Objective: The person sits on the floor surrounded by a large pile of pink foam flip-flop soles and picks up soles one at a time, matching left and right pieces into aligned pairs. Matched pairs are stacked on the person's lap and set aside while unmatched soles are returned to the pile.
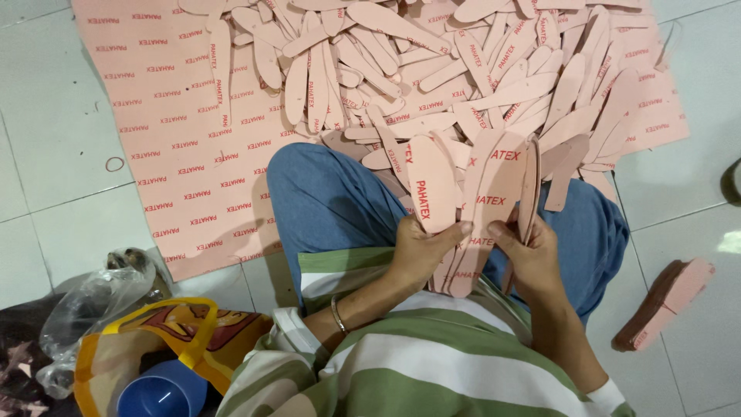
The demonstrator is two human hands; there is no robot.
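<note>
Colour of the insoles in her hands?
Pale pink insoles with red printed lettering; head view shows it.

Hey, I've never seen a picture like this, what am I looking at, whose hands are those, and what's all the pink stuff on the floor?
This is one picture from a camera worn on a person's head, looking down at their own lap and hands. No machine is involved. The person sits on a pale tiled floor in blue trousers and a green-and-white striped top. The left hand and the right hand together hold a fanned bunch of flat pink insole-shaped cutouts. Ahead lies a big loose heap of the same pink cutouts on a large pink printed sheet. A small tied stack of cutouts lies on the tiles at the right. At lower left are a yellow bag, a blue cup and a clear plastic bag.
</note>
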